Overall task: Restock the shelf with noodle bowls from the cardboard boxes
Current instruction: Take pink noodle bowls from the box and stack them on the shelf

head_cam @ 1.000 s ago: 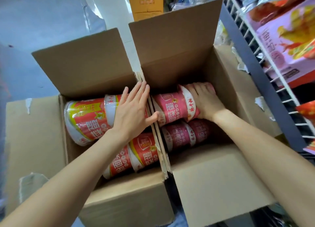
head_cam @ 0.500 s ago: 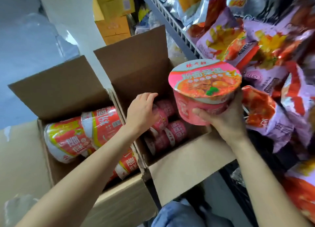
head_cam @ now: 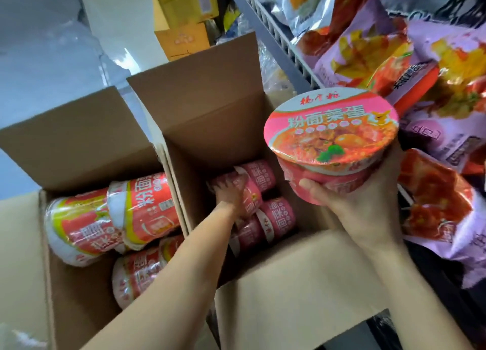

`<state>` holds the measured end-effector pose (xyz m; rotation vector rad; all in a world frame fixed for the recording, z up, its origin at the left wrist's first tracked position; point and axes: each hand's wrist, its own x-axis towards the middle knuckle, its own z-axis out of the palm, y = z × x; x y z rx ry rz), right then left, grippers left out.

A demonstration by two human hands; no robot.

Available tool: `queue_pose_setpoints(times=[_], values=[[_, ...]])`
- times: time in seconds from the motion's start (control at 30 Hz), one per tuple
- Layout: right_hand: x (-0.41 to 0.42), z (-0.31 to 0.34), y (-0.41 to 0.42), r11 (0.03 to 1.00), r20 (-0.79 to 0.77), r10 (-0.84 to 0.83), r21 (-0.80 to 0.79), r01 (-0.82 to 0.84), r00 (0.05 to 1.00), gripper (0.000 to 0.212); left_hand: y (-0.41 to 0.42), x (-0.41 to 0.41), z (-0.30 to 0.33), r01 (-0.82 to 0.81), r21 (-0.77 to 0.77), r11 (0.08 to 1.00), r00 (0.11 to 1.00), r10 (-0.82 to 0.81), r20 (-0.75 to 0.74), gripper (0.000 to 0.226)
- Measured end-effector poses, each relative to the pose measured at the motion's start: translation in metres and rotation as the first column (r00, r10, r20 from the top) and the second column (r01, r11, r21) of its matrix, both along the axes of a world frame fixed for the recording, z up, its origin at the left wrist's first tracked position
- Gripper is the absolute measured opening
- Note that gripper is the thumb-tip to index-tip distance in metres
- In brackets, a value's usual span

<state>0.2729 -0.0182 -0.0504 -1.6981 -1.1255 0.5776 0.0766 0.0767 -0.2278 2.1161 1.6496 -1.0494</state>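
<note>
The right hand has lifted a pink bowl clear of the right box and holds it upright from below, fingers wrapped around its base. The left hand, a moment ago above the box, now reaches inside among the pink bowls; whether it grips one, I cannot tell. Orange bowls wait in the left box. Beyond, the shelf of snack bags is next.

Left hand blurring, fingers merging into pink bowls beneath; grip unclear. Snack bags beyond right-hand fingers running off frame edge.
</note>
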Motion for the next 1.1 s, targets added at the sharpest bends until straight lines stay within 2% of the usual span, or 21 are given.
queue_pose_setpoints(times=[0.13,0.23,0.37,0.47,0.53,0.6,0.63,0.7,0.77,0.8,0.9,0.97,1.0,1.03,1.1], values=[[-0.001,0.010,0.002,0.999,-0.080,-0.045,-0.013,0.044,0.996,0.126,0.004,0.003,0.016,0.032,-0.012,0.999,0.999,-0.031,0.015,0.125],[-0.007,0.026,0.002,0.996,-0.123,-0.082,0.012,0.084,0.989,0.123,0.006,0.004,0.039,-0.051,-0.071,0.996,0.998,0.053,0.039,0.132],[-0.020,0.058,-0.012,0.998,-0.139,-0.050,0.021,0.054,0.989,0.122,0.003,0.000,0.077,-0.152,-0.077,0.985,0.966,0.164,0.199,0.131],[-0.031,0.091,-0.036,0.998,-0.142,-0.041,0.039,0.047,0.989,0.125,-0.006,-0.009,0.128,-0.255,-0.039,0.966,0.882,0.249,0.399,0.128],[-0.040,0.119,-0.058,0.995,-0.145,-0.071,0.060,0.080,0.987,0.126,-0.012,-0.019,0.168,-0.338,-0.051,0.940,0.772,0.308,0.556,0.125],[-0.047,0.147,-0.083,0.990,-0.160,-0.098,0.085,0.113,0.982,0.123,-0.021,-0.036,0.203,-0.421,-0.109,0.900,0.609,0.370,0.702,0.127],[-0.050,0.161,-0.097,0.986,-0.165,-0.116,0.102,0.134,0.979,0.120,-0.029,-0.044,0.223,-0.469,-0.189,0.863,0.474,0.427,0.770,0.132],[-0.052,0.189,-0.125,0.974,-0.161,-0.154,0.142,0.178,0.975,0.114,-0.047,-0.057,0.262,-0.500,-0.403,0.766,0.122,0.523,0.843,0.127],[-0.053,0.215,-0.154,0.962,-0.174,-0.188,0.166,0.217,0.967,0.118,-0.071,-0.068,0.298,-0.416,-0.609,0.676,-0.162,0.604,0.781,0.109],[-0.053,0.227,-0.169,0.956,-0.190,-0.200,0.176,0.234,0.961,0.121,-0.083,-0.074,0.314,-0.352,-0.689,0.634,-0.257,0.642,0.722,0.109],[-0.049,0.262,-0.217,0.941,-0.239,-0.225,0.197,0.274,0.945,0.123,-0.126,-0.080,0.368,-0.119,-0.855,0.504,-0.415,0.757,0.504,0.110],[-0.046,0.282,-0.250,0.922,-0.219,-0.270,0.222,0.318,0.938,0.119,-0.161,-0.070,0.407,0.050,-0.905,0.423,-0.451,0.818,0.357,0.083],[-0.043,0.291,-0.266,0.909,-0.196,-0.303,0.235,0.345,0.932,0.116,-0.178,-0.065,0.422,0.121,-0.899,0.421,-0.451,0.830,0.328,0.074],[-0.039,0.298,-0.280,0.892,-0.176,-0.337,0.255,0.374,0.925,0.113,-0.195,-0.058,0.438,0.189,-0.877,0.441,-0.440,0.837,0.326,0.074],[-0.027,0.307,-0.305,0.846,-0.135,-0.423,0.295,0.444,0.896,0.113,-0.225,-0.038,0.462,0.315,-0.817,0.483,-0.405,0.847,0.344,0.088]])
